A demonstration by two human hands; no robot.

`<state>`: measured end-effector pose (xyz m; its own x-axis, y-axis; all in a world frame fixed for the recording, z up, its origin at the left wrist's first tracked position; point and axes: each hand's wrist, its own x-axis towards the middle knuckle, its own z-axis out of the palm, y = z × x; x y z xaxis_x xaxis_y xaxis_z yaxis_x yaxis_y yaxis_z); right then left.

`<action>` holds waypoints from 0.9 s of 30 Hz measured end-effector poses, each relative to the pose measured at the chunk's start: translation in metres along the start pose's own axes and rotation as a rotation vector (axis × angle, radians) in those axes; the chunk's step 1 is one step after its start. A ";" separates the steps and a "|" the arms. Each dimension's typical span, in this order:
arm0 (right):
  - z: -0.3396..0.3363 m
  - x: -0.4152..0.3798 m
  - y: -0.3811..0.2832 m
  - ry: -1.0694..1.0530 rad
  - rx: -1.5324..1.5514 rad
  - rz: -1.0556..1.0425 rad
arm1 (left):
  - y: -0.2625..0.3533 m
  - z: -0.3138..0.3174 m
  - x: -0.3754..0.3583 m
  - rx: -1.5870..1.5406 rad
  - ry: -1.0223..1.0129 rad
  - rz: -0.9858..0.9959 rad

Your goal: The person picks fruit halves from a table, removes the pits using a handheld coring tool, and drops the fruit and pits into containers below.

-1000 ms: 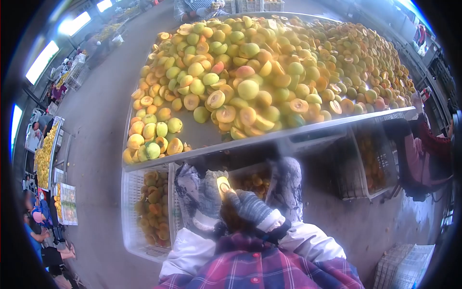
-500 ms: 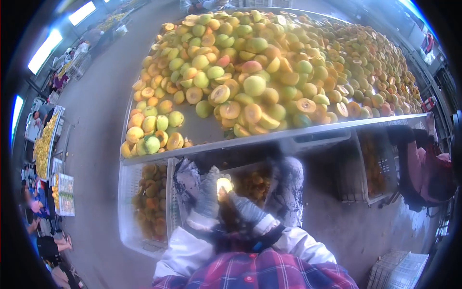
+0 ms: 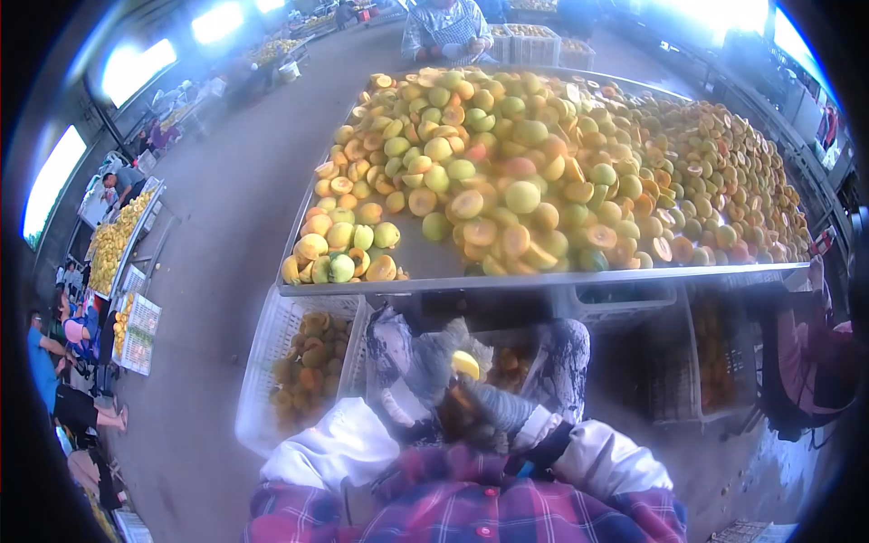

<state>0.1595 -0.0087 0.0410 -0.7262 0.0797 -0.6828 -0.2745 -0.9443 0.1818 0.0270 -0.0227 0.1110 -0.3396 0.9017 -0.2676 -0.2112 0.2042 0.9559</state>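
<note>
Both hands wear grey gloves and meet in front of my lap, below the table's near edge. My left hand point(image 3: 433, 362) is wrapped round a yellow fruit piece point(image 3: 465, 365), whose bright face shows at the fingers. My right hand point(image 3: 493, 407) lies just below and right of the fruit, its fingers pointing toward it; they are blurred, and what they hold cannot be made out. Beyond the hands, halved and whole green-orange fruits point(image 3: 522, 196) are heaped on the metal table point(image 3: 421, 258).
A white crate point(image 3: 258, 380) of fruit stands to the left, another crate point(image 3: 683, 362) to the right. A seated person point(image 3: 797, 353) is at the right edge. Across the table is another person point(image 3: 445, 32). More people and a fruit-laden table point(image 3: 118, 240) are far left.
The view has tilted up and shifted, showing more of the person across the table. Both hands remain close together, with the yellow fruit still at my left hand.
</note>
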 end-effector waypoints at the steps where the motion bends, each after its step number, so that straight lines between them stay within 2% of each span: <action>1: -0.014 0.010 0.002 -0.492 -0.105 0.083 | 0.027 0.011 -0.013 -0.060 0.119 -0.107; 2: -0.028 0.020 0.004 -0.975 -0.212 0.160 | 0.040 0.017 -0.022 -0.170 0.119 -0.132; 3: -0.040 0.028 0.004 -0.973 -0.207 0.162 | 0.029 0.014 -0.019 -0.170 0.120 -0.137; 5: -0.063 0.047 0.012 -0.829 -0.563 -0.250 | -0.017 -0.010 0.002 -0.753 0.023 -0.272; 6: -0.071 0.057 0.015 -0.742 -0.740 -0.453 | -0.052 -0.035 0.018 -0.854 -0.153 -0.212; 7: -0.076 0.064 0.015 -0.646 -0.923 -0.653 | -0.045 -0.040 0.014 -0.858 -0.143 -0.206; 9: -0.082 0.073 0.017 -0.443 -1.283 -1.037 | -0.027 -0.052 0.002 -0.365 0.171 -0.145; 11: -0.087 0.071 0.013 -0.294 -1.410 -1.071 | -0.035 -0.100 -0.003 -0.272 0.331 0.161; 12: -0.089 0.069 0.009 -0.244 -1.423 -1.060 | -0.054 -0.140 0.003 -0.005 0.551 0.304; 13: -0.093 0.067 0.007 -0.192 -1.431 -1.062 | -0.077 -0.188 0.003 0.269 0.768 0.430; 15: -0.096 0.070 0.002 -0.110 -1.429 -1.099 | -0.083 -0.286 -0.003 1.522 0.649 0.283; 17: -0.093 0.079 -0.002 -0.051 -1.437 -1.144 | -0.057 -0.280 0.008 1.838 0.955 0.569; 18: -0.090 0.084 -0.001 -0.026 -1.452 -1.157 | -0.041 -0.272 0.034 1.651 0.889 0.664; 19: -0.089 0.087 -0.002 0.001 -1.465 -1.160 | 0.003 -0.210 0.055 1.431 0.785 0.764; 20: -0.086 0.090 -0.005 0.027 -1.476 -1.160 | 0.005 -0.208 0.099 1.372 0.643 0.895; 21: -0.083 0.092 -0.007 0.054 -1.490 -1.158 | 0.026 -0.177 0.127 1.690 0.612 0.919; 22: -0.082 0.095 -0.007 0.080 -1.504 -1.151 | 0.031 -0.162 0.163 1.300 0.299 0.696; 23: -0.080 0.098 -0.009 0.107 -1.507 -1.138 | 0.051 -0.137 0.187 1.822 0.171 0.554; 24: -0.078 0.100 -0.011 0.126 -1.513 -1.129 | 0.046 -0.128 0.226 2.130 0.035 0.510; 25: -0.075 0.101 -0.013 0.138 -1.519 -1.122 | 0.028 -0.137 0.263 2.196 -0.056 0.472; 27: -0.074 0.103 -0.015 0.169 -1.532 -1.097 | 0.029 -0.126 0.296 2.195 -0.237 0.151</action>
<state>0.1355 -0.0102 -0.0847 -0.5559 0.8235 -0.1135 0.2801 0.0571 -0.9583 -0.1951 0.2024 0.0440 -0.1292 0.9288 -0.3472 0.9162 -0.0222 -0.4001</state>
